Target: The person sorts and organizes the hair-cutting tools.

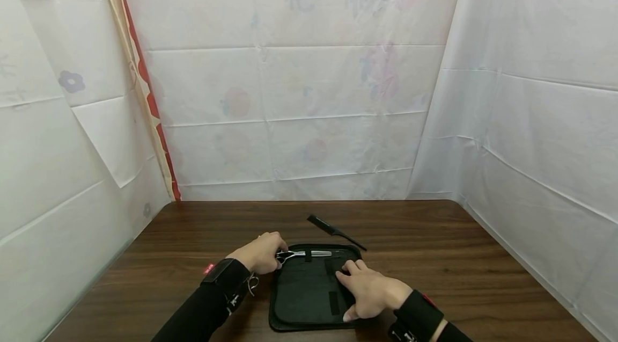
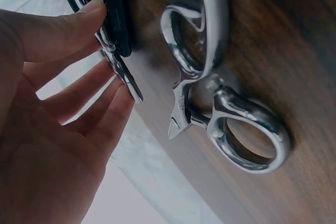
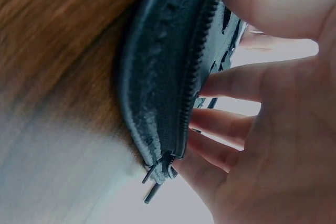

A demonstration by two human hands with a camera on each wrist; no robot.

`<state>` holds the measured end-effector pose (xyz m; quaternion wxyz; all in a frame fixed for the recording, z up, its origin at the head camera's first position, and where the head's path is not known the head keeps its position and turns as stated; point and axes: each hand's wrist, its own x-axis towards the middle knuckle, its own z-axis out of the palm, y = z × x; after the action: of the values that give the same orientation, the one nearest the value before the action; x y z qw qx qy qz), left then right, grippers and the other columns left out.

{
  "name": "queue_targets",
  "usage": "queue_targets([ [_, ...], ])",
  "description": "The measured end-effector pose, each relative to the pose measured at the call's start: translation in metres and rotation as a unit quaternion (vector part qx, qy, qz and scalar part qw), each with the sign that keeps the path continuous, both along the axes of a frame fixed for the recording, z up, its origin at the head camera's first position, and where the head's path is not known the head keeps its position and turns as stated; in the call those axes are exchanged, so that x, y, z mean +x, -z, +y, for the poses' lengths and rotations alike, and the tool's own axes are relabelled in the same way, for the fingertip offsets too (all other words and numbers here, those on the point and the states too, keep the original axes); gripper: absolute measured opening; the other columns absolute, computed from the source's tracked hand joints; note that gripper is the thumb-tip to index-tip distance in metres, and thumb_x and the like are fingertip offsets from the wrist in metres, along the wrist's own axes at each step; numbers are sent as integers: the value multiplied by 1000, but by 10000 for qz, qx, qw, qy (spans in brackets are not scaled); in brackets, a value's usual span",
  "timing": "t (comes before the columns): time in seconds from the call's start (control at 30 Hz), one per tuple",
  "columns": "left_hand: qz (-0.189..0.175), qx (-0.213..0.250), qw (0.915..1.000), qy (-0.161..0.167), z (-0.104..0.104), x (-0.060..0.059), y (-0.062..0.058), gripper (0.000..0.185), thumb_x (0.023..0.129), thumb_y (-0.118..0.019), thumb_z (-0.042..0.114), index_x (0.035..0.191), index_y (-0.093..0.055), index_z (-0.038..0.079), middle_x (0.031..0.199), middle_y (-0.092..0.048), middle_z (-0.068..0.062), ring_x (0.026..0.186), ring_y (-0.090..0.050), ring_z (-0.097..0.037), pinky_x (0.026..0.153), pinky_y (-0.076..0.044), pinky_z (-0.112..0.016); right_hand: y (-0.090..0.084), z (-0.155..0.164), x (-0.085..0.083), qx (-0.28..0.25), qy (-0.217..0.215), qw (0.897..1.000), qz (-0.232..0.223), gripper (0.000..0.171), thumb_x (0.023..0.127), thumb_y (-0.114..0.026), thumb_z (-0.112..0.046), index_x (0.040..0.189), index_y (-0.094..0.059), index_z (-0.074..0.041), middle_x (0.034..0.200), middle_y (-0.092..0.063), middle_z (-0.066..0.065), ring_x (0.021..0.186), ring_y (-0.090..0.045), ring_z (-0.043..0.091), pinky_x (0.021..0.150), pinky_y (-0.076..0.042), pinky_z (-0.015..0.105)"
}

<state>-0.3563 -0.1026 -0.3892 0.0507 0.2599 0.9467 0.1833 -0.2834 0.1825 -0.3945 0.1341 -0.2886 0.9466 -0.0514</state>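
A black zip case (image 1: 304,299) lies on the table with its inner panel facing up. One pair of silver scissors (image 1: 321,253) sits under a strap along its far edge. My left hand (image 1: 260,254) pinches the handle end of these scissors between thumb and fingers, at the case's far left corner. A second pair of scissors (image 2: 247,129) lies on the wood beside my left wrist; part of it is hidden in the head view. My right hand (image 1: 374,289) rests spread on the case's right side, its fingers touching the panel and zipper edge (image 3: 191,72).
Beyond the case a black tail comb (image 1: 333,230) lies slantwise on the brown wooden table (image 1: 434,256). White sheets (image 1: 299,89) hang behind the table and along both sides.
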Motion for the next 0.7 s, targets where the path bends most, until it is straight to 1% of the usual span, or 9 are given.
queue_targets([
  [0.07, -26, 22, 10000, -13, 0, 1, 0, 31, 85, -76, -3, 115, -73, 1, 118, -62, -12, 126, -53, -42, 111, -35, -59, 0, 0, 1, 13, 3, 10000, 3, 79, 88, -78, -44, 153, -47, -9, 146, -40, 8, 130, -40, 23, 99, -47, 35],
  [0.4, -19, 31, 10000, 61, 1, 0, 0, 30, 86, -74, -5, 116, -72, -1, 117, -62, -12, 125, -53, -41, 112, -32, -61, -1, -1, -1, 62, 12, 10000, -26, 79, 89, -78, -44, 153, -46, -11, 146, -40, 7, 131, -40, 23, 98, -47, 35],
  [0.57, 107, 85, 9997, 190, 0, 1, 2, 28, 85, -75, -4, 113, -73, -1, 113, -63, -11, 120, -57, -40, 111, -32, -63, -1, -1, 0, 75, 17, 10000, -50, 79, 89, -77, -44, 153, -46, -11, 146, -40, 7, 131, -40, 23, 99, -47, 35],
  [0.7, 191, 81, 9996, 212, 0, 1, 2, 28, 85, -75, -4, 113, -73, -1, 111, -63, -10, 119, -57, -40, 111, -33, -62, -2, -1, 0, 85, 4, 10000, -45, 79, 89, -77, -45, 153, -46, -11, 145, -40, 6, 128, -40, 22, 98, -47, 35],
])
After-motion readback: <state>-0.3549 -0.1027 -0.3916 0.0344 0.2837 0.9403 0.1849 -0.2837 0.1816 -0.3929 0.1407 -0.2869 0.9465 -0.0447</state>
